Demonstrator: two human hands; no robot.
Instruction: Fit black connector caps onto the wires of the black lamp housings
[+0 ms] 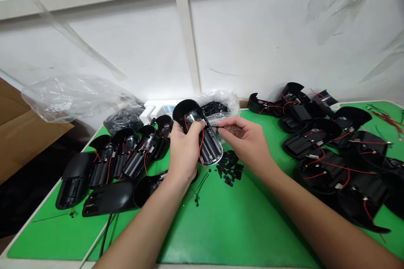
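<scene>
My left hand (pixel 186 145) is closed around a black plastic housing (pixel 211 145), its open inside facing me, with a curved hood at the top and a long ribbed compartment below. A red wire (pixel 201 151) runs down the inside and hangs past the lower end. My left thumb presses on the inside near the middle. At the housing's right edge, my right hand (pixel 241 134) pinches a small, thin dark piece (pixel 217 126); its exact kind is too small to tell. Beneath the hands, a pile of small black plastic pieces (pixel 229 167) lies on the green mat.
Similar black housings with red wires stand at left (pixel 102 164) and are heaped at right (pixel 315 134). A clear bag of black pieces (pixel 216 107) and a white power strip (pixel 158 107) sit at the back. Loose wires (pixel 200 187) lie on the green mat (pixel 221 227). A cardboard box (pixel 28 126) stands left.
</scene>
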